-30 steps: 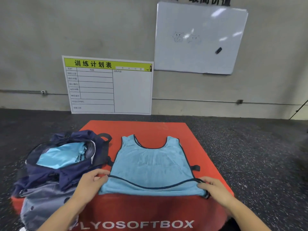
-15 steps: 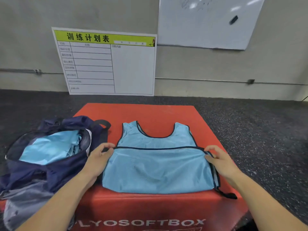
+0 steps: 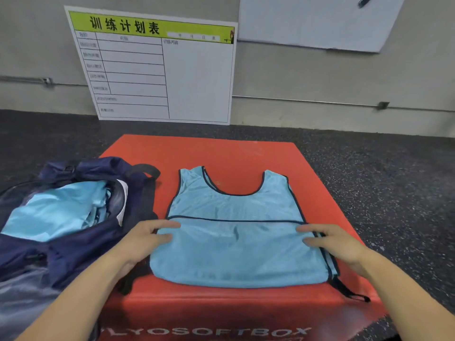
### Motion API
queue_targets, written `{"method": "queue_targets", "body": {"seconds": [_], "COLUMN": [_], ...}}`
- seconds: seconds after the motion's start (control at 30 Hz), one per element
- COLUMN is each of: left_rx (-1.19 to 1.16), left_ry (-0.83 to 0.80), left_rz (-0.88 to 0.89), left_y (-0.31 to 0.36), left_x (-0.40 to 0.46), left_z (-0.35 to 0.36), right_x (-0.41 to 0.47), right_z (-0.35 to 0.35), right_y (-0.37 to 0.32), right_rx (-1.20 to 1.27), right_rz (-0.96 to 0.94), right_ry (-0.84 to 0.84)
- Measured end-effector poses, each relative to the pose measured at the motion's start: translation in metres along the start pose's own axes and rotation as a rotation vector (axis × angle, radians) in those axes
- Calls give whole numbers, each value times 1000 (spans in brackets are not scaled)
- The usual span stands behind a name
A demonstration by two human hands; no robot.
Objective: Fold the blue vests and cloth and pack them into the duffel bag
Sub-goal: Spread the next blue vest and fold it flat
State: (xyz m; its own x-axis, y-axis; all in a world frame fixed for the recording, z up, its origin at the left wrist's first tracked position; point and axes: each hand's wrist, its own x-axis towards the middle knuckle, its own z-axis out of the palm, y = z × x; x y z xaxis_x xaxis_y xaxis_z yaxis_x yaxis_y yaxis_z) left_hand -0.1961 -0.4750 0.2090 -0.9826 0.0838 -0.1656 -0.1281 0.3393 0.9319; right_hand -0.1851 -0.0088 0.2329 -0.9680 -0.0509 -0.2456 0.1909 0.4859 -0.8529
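A light blue vest is lying flat on top of a red foam box, with its lower half doubled up over its middle so the dark-trimmed hem is running straight across the chest, just below the scooped neck. The neck and both shoulder straps are pointing away from the person, toward the wall. A dark strap from the vest is trailing off the near right corner of the fold, lying on the box's near edge.

The left hand is resting on the left end of the folded-up panel, fingers stretched out nearly straight and lying flat on the fabric just below the hem; its grip is loose and open, closing around nothing. The right hand is doing the same at the right end of the panel, fingers extended toward the vest's middle and pressing on the cloth, also holding nothing.

Just left of the vest, a navy duffel bag is sitting partly on the box with its top gaping open. More light blue fabric is lying inside it. Beyond the vest, a white schedule board with a green header is leaning against the grey wall, and a whiteboard is hanging to its right.
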Motion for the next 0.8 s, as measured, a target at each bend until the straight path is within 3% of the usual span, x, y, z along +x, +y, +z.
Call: {"method": "queue_targets", "body": {"seconds": [0.07,0.13,0.23,0.4,0.8], "left_rx": [-80,-122,-65,98,96], "left_ry": [10,-53,-146,-106,-163], "left_rz": [13,1,-37,14,-71], "left_y": [3,3,-2,-12,-24], "left_x": [0,-4,-10,-21,-64], "left_z": [6,7,-1,-4,-16], "right_x": [0,-5,-13,-19,-58], "right_z": [-2,-3,-4,-7,-7], "right_y": [0,1,9,21,27], "right_rx": [127,178,111,100,40], "right_rz": [4,54,129,106,159], "right_ry": [46,-17,-153,-176,-308]}}
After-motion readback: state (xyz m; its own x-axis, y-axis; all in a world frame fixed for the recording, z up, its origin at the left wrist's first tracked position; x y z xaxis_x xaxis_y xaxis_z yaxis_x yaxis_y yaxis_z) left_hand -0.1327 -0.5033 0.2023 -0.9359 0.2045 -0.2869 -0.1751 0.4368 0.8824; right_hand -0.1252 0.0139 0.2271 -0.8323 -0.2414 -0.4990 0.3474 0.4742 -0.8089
